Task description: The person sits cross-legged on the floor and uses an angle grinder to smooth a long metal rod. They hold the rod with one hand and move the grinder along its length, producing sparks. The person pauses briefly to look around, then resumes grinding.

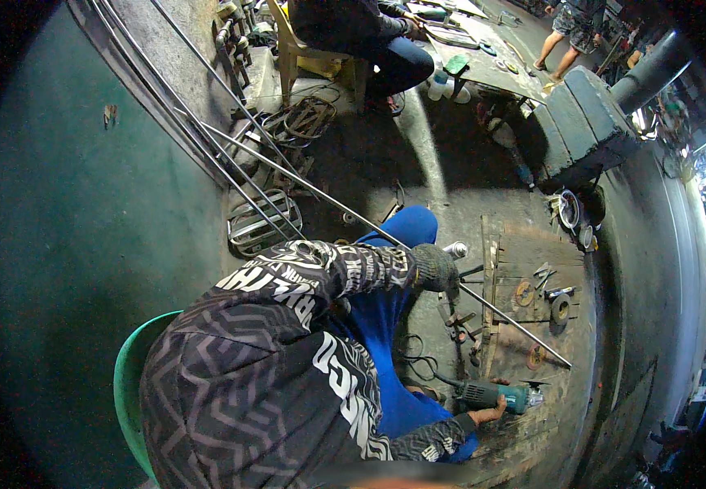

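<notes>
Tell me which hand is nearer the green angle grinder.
Right. The right hand grips the angle grinder; the gloved left hand is farther off, around the metal rod.

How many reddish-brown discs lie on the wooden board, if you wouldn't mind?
2: one disc is left of the dark ring in the picture; the other disc is lower, by the metal rod. More may be hidden.

Worn wooden board [528, 238] here, stretching ahead of gloved left hand [436, 270]: brown disc [524, 295], dark roll [559, 316], slim metal tools [542, 272] beyond it; second disc [537, 357] nearer right hand [493, 410]. Grey floor [428, 314] between hands, black cord [420, 367] looping there.
</notes>
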Motion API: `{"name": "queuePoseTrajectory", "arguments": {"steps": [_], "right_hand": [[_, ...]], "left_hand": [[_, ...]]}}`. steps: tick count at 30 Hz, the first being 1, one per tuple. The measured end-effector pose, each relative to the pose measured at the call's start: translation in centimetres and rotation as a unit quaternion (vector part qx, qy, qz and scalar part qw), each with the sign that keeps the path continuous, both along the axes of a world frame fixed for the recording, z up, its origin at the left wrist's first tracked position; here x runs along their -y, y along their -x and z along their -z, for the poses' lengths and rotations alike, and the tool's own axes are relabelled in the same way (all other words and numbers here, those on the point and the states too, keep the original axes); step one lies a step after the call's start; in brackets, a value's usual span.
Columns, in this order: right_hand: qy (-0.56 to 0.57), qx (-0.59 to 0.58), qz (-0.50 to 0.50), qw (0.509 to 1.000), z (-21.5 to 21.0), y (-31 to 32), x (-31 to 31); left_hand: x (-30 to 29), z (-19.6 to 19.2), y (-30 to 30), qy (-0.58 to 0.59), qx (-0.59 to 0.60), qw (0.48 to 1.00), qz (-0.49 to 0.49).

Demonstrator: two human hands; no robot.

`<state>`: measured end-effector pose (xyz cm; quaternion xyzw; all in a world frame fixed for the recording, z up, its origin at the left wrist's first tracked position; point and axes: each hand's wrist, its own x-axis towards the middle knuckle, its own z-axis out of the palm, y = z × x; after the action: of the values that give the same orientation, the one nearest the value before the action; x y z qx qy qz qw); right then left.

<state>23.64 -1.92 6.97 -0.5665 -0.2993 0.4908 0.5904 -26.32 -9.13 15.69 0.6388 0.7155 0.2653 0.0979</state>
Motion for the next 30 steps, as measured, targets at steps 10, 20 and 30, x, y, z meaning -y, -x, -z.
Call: {"name": "queuePoseTrajectory", "arguments": {"steps": [10,20,30], "right_hand": [[-0.014,-0.007,0.004,1.0,2.5,11.4,-0.5],[-0.031,-0.192,-0.076,0.978,-3.9,6.0,-7.0],[-0.113,-0.145,-0.021,0.983,-5.2,-4.0,-7.1]], "left_hand": [[-4.7,-6.0,5.9,0.264,-0.116,0.954,0.083],[-8.5,1.7,-3.6,0.194,0.051,0.97,0.139],[-9.8,2.8,-13.0,0.22,0.133,0.936,0.242]]}}
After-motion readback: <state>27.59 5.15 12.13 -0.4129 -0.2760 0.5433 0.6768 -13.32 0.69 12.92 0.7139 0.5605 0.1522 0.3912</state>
